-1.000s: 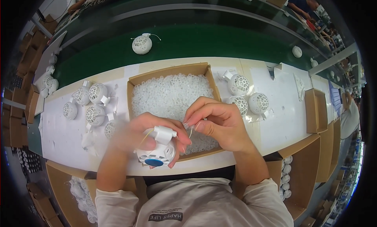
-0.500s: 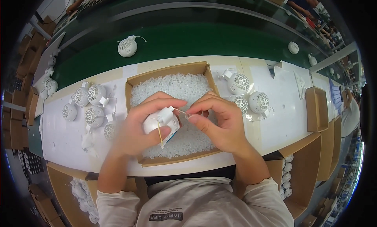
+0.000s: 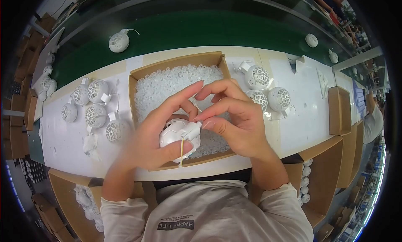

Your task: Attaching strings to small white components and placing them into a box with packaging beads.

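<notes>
My left hand (image 3: 157,135) is closed round a white ball-shaped plastic housing (image 3: 171,133) with a football-like panel pattern. A short white tube (image 3: 191,130) sticks out of its side, and a yellowish cord (image 3: 181,152) hangs down from it past my left thumb. My right hand (image 3: 234,120) is closed in a pinch at the tube's far end. Its thumb and forefinger touch the end there; whatever small piece lies between them is hidden. Below both hands stands a cardboard box (image 3: 132,91) full of small clear plastic rings (image 3: 178,80).
Several white lattice-faced balls lie on the table on the left (image 3: 96,115) and right (image 3: 256,77). Beyond runs a green belt (image 3: 217,36) carrying more balls (image 3: 119,41). A small empty carton (image 3: 338,110) stands at right. Open boxes with white parts (image 3: 305,181) flank me below the table edge.
The housing has turned in my left hand and now shows its panelled side. My right fingertips have come from a thin strand off the tube up against the tube's end. A belt ball shifted left.
</notes>
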The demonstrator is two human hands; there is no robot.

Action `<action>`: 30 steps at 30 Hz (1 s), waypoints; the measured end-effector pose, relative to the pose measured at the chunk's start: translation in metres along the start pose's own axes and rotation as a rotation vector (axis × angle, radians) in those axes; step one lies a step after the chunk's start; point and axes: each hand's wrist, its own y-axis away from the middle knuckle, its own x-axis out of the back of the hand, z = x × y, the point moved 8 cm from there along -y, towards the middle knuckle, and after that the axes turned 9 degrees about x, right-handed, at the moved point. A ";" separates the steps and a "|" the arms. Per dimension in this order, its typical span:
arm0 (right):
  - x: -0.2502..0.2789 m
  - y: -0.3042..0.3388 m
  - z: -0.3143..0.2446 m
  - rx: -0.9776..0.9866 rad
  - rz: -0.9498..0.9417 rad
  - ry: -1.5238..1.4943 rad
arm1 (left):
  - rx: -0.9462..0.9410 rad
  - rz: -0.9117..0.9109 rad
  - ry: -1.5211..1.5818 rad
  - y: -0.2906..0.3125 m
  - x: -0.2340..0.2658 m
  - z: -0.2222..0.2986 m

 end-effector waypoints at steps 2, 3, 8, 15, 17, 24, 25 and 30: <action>-0.001 -0.002 -0.006 0.075 -0.015 0.064 | 0.102 -0.035 0.173 0.001 -0.002 -0.006; -0.002 -0.002 -0.005 0.073 -0.016 0.061 | 0.105 -0.033 0.174 0.001 -0.002 -0.005; -0.003 0.003 -0.003 0.084 0.050 -0.078 | 0.175 -0.087 0.335 -0.003 -0.008 -0.007; 0.000 -0.002 -0.016 0.193 0.035 -0.008 | 0.288 -0.187 0.573 -0.002 -0.018 -0.010; 0.002 -0.002 -0.029 0.379 0.075 0.262 | 0.363 -0.254 0.771 -0.002 -0.025 -0.015; 0.003 -0.002 -0.030 0.387 0.037 0.456 | 0.429 -0.133 0.711 -0.005 -0.019 -0.028; 0.003 -0.003 -0.025 0.329 0.003 0.421 | 0.440 -0.106 0.636 -0.008 -0.015 -0.030; 0.004 -0.011 -0.012 0.134 -0.044 0.322 | 0.395 -0.134 0.549 -0.012 -0.010 -0.022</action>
